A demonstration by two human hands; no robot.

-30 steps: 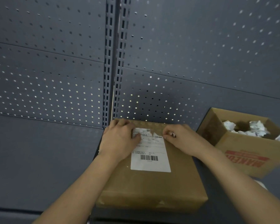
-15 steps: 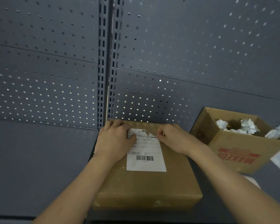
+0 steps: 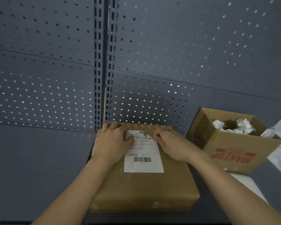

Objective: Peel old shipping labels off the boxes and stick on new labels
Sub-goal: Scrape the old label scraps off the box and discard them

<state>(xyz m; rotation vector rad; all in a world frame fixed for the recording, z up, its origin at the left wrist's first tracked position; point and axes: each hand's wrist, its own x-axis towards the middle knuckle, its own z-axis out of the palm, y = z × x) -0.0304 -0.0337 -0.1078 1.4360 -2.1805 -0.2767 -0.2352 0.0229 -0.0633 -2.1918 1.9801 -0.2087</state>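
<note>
Closed box: a brown cardboard box (image 3: 144,189), taped shut, lies flat on the worktop and reaches from near the front edge to the back edge.
Shipping label: a white shipping label (image 3: 143,164) with a barcode is stuck on the box top, toward its far side. The label's far edge is torn and ragged.
Open box: a second cardboard box (image 3: 234,146), printed MAKEUP in red, stands near the worktop's right edge, apart from the closed box.
Contents: crumpled white paper (image 3: 243,125) lies inside the open box.
Left-hand grip: the left-hand grip (image 3: 112,142) lies flat and relaxed on the box top, with the thumb pressing the label's left side.
Right-hand grip: the right-hand grip (image 3: 170,143) has curled fingers that pinch the label's torn far right corner.
Worktop: a dark grey worktop (image 3: 39,176). Pale sheets (image 3: 248,185) lie by the open box.
Room: a grey pegboard wall (image 3: 185,54) with a slotted upright (image 3: 102,62) rises at the back edge.
</note>
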